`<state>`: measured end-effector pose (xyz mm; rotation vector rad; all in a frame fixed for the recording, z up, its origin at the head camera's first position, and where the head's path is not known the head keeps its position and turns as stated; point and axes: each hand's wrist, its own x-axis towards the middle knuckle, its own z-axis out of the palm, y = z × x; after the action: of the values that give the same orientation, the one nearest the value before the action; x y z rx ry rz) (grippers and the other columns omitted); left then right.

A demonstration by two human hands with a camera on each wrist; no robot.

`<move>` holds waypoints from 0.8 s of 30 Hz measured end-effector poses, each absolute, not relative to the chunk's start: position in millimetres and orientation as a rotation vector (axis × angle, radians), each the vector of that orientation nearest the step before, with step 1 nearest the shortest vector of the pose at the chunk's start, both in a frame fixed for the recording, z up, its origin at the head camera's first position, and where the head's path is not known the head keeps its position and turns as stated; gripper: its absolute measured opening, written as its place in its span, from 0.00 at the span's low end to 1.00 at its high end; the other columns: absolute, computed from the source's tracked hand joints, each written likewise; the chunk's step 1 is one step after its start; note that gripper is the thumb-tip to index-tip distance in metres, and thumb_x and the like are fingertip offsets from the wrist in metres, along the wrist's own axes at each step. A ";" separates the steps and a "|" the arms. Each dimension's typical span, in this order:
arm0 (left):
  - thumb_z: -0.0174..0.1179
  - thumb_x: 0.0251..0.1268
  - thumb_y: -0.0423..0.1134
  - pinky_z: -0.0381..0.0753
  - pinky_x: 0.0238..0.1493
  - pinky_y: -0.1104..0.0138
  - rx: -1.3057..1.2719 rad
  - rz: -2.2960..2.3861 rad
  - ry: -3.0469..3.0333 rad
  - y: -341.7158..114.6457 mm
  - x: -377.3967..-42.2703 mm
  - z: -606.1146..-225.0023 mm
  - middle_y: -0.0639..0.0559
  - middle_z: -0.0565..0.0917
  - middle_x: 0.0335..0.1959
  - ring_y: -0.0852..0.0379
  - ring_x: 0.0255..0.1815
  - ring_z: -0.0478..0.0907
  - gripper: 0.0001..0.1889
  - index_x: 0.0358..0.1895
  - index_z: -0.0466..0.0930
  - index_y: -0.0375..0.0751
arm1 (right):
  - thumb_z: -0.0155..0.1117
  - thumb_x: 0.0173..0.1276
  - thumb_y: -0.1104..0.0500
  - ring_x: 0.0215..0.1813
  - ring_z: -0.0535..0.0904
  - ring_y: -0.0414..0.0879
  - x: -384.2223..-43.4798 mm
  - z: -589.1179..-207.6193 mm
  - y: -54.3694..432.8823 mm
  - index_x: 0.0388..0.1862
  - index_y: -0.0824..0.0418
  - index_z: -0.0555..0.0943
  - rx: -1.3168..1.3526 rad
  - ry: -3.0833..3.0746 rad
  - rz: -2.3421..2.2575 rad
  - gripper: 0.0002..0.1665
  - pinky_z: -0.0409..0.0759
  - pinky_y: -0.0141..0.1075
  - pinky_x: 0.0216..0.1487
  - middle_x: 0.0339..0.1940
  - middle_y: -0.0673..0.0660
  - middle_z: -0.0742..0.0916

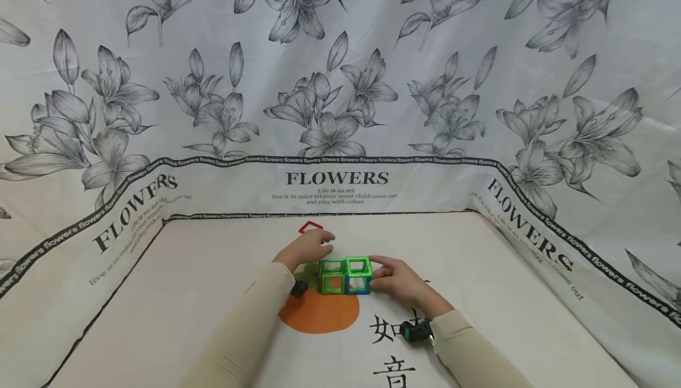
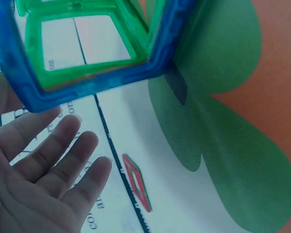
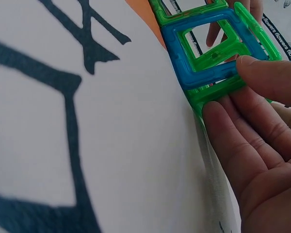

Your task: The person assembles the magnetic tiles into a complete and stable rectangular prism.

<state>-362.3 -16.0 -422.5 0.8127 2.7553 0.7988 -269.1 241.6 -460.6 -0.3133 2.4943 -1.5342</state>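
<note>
Two joined cubes of open-framed magnetic tiles (image 1: 346,278) stand on the table, mostly green. A blue square tile (image 3: 208,79) forms one face of the right cube. My right hand (image 1: 401,284) grips that cube from the right; in the right wrist view its thumb lies on the blue tile and a fingertip meets a green edge. My left hand (image 1: 307,248) is behind and left of the cubes, fingers loosely extended. The left wrist view shows its fingers (image 2: 53,160) spread below a blue-edged tile (image 2: 102,83); part of this hand is hidden there.
A red diamond-shaped tile frame (image 1: 317,226) lies farther back, beyond my left hand. The pale tablecloth (image 1: 202,281) carries an orange disc print (image 1: 319,317) and black characters. A flower-printed curtain (image 1: 340,190) borders the back and sides.
</note>
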 end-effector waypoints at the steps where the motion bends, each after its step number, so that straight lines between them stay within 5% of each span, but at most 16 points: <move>1: 0.51 0.71 0.41 0.73 0.65 0.53 0.795 0.806 2.762 -16.3 -363.2 -424.2 0.44 0.79 0.60 0.47 0.62 0.75 0.21 0.63 0.75 0.38 | 0.68 0.62 0.59 0.42 0.82 0.45 -269.1 -461.5 242.0 0.73 0.58 0.64 -0.318 2.490 -1.537 0.41 0.80 0.37 0.48 0.42 0.55 0.88; 24: 0.45 0.71 0.38 0.63 0.72 0.52 0.484 0.827 2.809 -18.1 -392.4 -446.2 0.44 0.72 0.69 0.46 0.72 0.65 0.24 0.69 0.67 0.38 | 0.68 0.62 0.60 0.40 0.81 0.46 -266.7 -463.4 242.8 0.73 0.59 0.65 -0.325 2.478 -1.550 0.40 0.80 0.36 0.44 0.41 0.56 0.87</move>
<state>-392.4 -18.1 -446.2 0.4835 2.8090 0.8271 -266.7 242.8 -463.4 -0.3249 2.4782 -1.5500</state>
